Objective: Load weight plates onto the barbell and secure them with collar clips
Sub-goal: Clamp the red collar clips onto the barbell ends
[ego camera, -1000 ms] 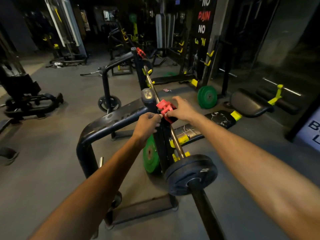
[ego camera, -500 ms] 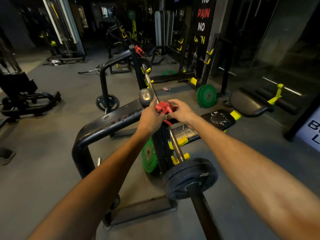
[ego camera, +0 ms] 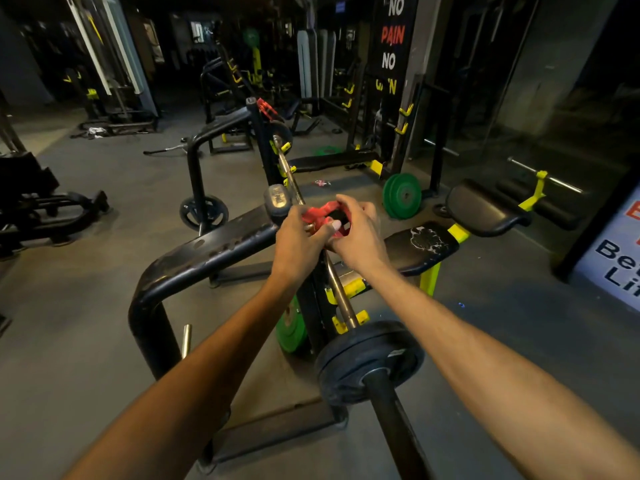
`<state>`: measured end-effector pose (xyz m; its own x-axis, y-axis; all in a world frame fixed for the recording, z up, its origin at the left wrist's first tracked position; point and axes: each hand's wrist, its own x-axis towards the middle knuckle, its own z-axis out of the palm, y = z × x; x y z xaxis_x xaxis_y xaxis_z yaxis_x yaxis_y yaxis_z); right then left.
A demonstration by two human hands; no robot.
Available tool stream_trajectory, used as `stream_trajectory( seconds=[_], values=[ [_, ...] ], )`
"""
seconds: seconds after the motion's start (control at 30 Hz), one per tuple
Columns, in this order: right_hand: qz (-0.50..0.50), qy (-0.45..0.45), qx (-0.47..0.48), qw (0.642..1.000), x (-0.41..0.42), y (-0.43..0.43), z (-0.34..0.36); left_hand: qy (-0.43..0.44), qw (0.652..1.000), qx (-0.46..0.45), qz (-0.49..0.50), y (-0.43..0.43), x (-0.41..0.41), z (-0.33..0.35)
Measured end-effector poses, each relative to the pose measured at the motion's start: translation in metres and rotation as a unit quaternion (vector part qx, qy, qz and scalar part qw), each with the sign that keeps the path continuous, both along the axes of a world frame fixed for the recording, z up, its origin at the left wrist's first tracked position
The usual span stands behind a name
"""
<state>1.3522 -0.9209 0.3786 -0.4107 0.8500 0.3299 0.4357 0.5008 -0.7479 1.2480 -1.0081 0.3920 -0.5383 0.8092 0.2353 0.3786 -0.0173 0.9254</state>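
Observation:
A red collar clip [ego camera: 323, 216] is held in front of me above the barbell [ego camera: 341, 296], gripped from both sides. My left hand [ego camera: 299, 242] pinches its left side with the thumb across it. Around its right side curls my right hand [ego camera: 358, 233]. The barbell rests on the bench rack's yellow hooks and runs toward me. A black weight plate [ego camera: 369, 362] sits on its near sleeve [ego camera: 394, 431]. A second red clip [ego camera: 265, 109] shows at the bar's far end, beside another black plate [ego camera: 282, 133].
The bench rack's black curved frame [ego camera: 194, 261] stands to my left, with a green plate [ego camera: 291, 327] stored low on it. The black bench pad [ego camera: 420, 245] lies to the right. Two green plates [ego camera: 401, 195] lean by a far rack. Grey floor surrounds me.
Both hands have drawn the red clip slightly toward me and turned it. My left hand now wraps more of the clip, where earlier it only touched its edge.

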Motion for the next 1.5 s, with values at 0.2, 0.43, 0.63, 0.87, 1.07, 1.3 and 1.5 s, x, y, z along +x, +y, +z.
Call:
stream_trajectory(
  seconds=[0.2, 0.43, 0.63, 0.87, 1.07, 1.3, 1.5],
  values=[
    [0.007, 0.017, -0.017, 1.000, 0.076, -0.072, -0.017, -0.018, 0.998, 0.024, -0.048, -0.051, 0.033, -0.021],
    [0.021, 0.005, -0.060, 0.998, 0.182, -0.143, -0.063, -0.105, 0.961, -0.024, -0.255, -0.134, 0.078, -0.075],
    [0.002, 0.005, -0.134, 0.991, 0.257, -0.217, -0.101, -0.137, 0.944, -0.065, -0.295, -0.196, 0.142, -0.120],
    [-0.005, 0.065, -0.198, 0.978, 0.325, -0.277, -0.133, -0.154, 0.956, -0.111, -0.222, -0.259, 0.217, -0.149],
    [0.044, 0.073, -0.206, 0.975, 0.376, -0.320, -0.166, -0.099, 0.974, -0.124, -0.162, -0.321, 0.280, -0.163],
    [0.056, 0.136, -0.297, 0.944, 0.379, -0.330, -0.191, -0.035, 0.985, -0.135, -0.103, -0.330, 0.307, -0.174],
    [0.035, 0.149, -0.339, 0.928, 0.374, -0.327, -0.201, -0.012, 0.987, -0.119, -0.105, -0.320, 0.312, -0.190]
  ],
)
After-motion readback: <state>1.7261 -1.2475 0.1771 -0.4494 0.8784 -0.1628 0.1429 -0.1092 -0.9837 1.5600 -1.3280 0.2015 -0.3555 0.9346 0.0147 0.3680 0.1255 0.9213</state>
